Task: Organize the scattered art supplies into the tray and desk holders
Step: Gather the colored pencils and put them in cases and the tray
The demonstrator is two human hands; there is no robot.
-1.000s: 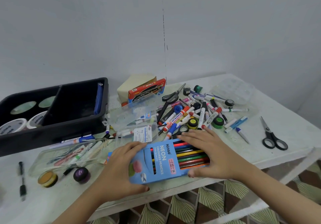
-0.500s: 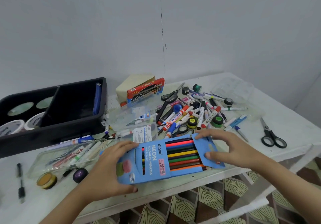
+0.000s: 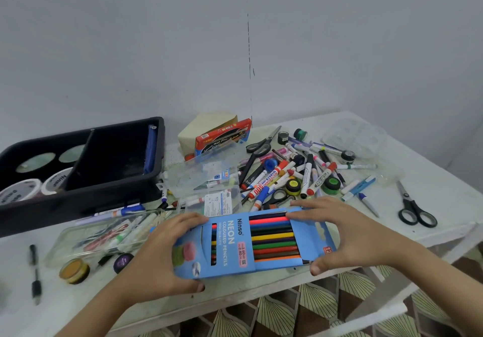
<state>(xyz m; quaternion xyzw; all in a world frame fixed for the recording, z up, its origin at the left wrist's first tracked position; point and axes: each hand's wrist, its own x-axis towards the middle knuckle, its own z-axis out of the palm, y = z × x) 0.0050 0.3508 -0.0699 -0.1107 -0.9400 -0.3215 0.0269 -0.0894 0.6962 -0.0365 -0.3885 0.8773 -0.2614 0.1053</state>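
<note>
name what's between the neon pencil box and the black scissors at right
Head view: the right hand holding the neon pencil box; a blue-capped pen beyond it.

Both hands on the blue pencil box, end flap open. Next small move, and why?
Probably fold the flap shut with the right hand while the left hand steadies the blue pencil box. The pencils lie exposed at the open end, the right hand already spans the flap, and a closed box should travel to the black tray without spilling.
</note>
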